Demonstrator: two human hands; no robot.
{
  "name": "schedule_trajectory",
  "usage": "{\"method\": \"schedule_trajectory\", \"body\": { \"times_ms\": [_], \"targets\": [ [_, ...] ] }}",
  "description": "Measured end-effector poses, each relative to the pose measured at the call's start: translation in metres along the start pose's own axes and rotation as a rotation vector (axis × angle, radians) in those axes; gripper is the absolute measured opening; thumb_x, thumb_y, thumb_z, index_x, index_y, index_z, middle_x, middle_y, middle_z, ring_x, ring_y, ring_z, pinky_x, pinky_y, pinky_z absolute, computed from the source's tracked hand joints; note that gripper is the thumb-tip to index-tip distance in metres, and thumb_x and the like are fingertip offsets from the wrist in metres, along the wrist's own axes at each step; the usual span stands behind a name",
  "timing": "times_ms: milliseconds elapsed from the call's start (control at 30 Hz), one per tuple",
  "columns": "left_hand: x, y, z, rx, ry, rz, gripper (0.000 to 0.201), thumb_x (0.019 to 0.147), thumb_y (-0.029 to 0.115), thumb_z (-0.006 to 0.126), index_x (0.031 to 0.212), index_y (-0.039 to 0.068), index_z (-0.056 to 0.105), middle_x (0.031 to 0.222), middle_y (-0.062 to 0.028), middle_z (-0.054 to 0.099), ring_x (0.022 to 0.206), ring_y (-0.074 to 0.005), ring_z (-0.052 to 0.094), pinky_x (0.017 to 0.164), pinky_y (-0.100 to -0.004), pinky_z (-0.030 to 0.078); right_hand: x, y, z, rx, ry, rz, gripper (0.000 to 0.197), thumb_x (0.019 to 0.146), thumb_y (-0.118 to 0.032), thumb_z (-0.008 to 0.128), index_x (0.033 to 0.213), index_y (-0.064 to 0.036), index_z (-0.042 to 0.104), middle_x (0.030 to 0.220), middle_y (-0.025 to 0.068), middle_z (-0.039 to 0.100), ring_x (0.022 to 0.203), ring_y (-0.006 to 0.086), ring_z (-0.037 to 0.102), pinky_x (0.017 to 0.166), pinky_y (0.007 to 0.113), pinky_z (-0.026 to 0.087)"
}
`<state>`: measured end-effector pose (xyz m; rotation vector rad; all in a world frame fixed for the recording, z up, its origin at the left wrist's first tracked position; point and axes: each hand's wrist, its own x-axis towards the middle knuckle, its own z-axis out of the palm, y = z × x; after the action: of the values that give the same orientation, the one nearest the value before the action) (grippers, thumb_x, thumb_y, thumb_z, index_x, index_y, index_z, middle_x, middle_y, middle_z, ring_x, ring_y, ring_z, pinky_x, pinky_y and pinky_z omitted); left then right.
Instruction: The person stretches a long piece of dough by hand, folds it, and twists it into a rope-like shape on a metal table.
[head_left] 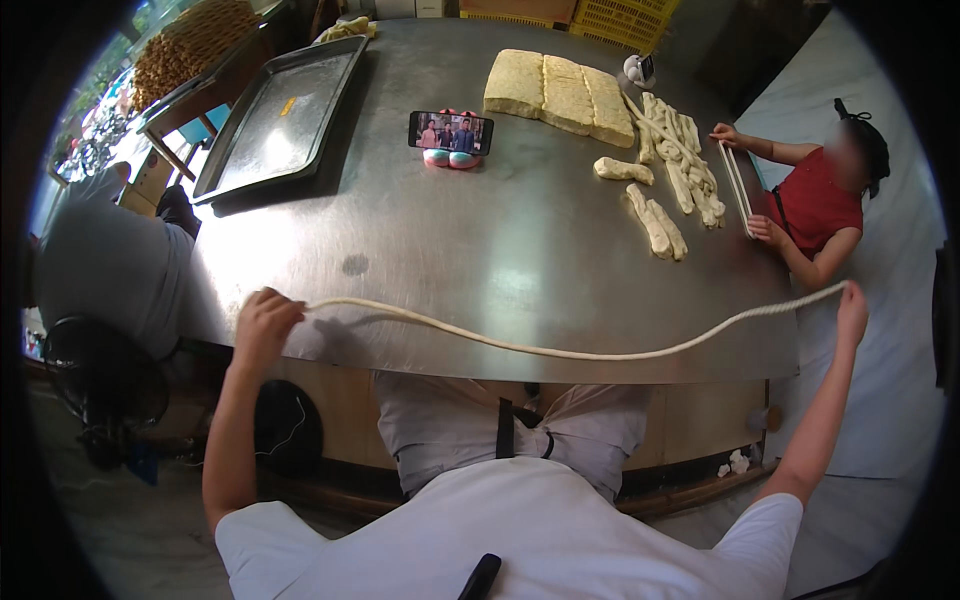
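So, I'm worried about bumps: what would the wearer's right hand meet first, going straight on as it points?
Probably the co-worker in red, just beyond the right hand in the picture, though depth is unclear.

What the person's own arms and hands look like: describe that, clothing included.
The arms wear short white sleeves and are bare below them. The left hand and right hand wear no gloves; no cables show on either.

You face a steel desk [400, 240], daylight glinting off its left side; yellow crates [622, 24] stand beyond its far edge, greyish floor [130, 535] lower left.
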<state>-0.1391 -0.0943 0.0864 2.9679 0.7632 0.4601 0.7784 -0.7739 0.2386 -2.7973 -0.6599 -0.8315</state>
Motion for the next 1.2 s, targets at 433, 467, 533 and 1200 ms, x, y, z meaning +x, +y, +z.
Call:
{"method": "schedule_trajectory", "body": {
  "times_ms": [433, 467, 533, 1200],
  "targets": [
    [0.116, 0.124, 0.105, -0.354, 0.199, 0.016, 0.018, 0.083, 0.013, 0.084, 0.101, 0.013, 0.078, 0.099, -0.0041, 0.073, 0.102, -0.0276, 0.068, 0.094, -0.0421, 0.054, -0.276, -0.567, 0.003, 0.517, -0.686, -1.251, 0.015, 0.101, -0.019, 0.067, 0.115, -0.0164, 0.073, 0.09, 0.0117, 0.074, 0.081, 0.0367, 0.076, 0.071, 0.051, 0.059],
    [0.122, 0.137, 0.111, -0.44, 0.189, -0.018, 0.02, 0.083, 0.013, 0.084, 0.102, 0.013, 0.079, 0.099, -0.0055, 0.073, 0.102, -0.0286, 0.068, 0.094, -0.0429, 0.054, -0.288, -0.549, 0.012, 0.462, -0.744, -1.296, 0.011, 0.101, -0.02, 0.064, 0.106, -0.0156, 0.073, 0.09, 0.0101, 0.074, 0.084, 0.035, 0.075, 0.074, 0.05, 0.06],
    [0.143, 0.173, 0.113, -0.649, 0.083, -0.096, 0.018, 0.084, 0.012, 0.084, 0.101, 0.012, 0.078, 0.099, -0.0048, 0.074, 0.101, -0.0278, 0.069, 0.093, -0.0429, 0.055, -0.294, -0.521, 0.01, 0.548, -0.767, -1.288, 0.01, 0.1, -0.02, 0.064, 0.102, -0.0154, 0.072, 0.091, 0.0092, 0.072, 0.088, 0.0341, 0.075, 0.077, 0.049, 0.06],
    [0.083, 0.081, 0.014, -0.191, 0.163, -0.272, 0.017, 0.094, 0.004, 0.072, 0.111, 0.003, 0.071, 0.107, -0.0146, 0.078, 0.086, -0.0375, 0.075, 0.079, -0.0444, 0.062, -0.36, -0.5, 0.015, 0.764, -0.493, -0.547, 0.019, 0.088, -0.007, 0.074, 0.104, -0.0041, 0.063, 0.107, 0.0108, 0.06, 0.104, 0.0329, 0.064, 0.087, 0.045, 0.058]
  ]
}}
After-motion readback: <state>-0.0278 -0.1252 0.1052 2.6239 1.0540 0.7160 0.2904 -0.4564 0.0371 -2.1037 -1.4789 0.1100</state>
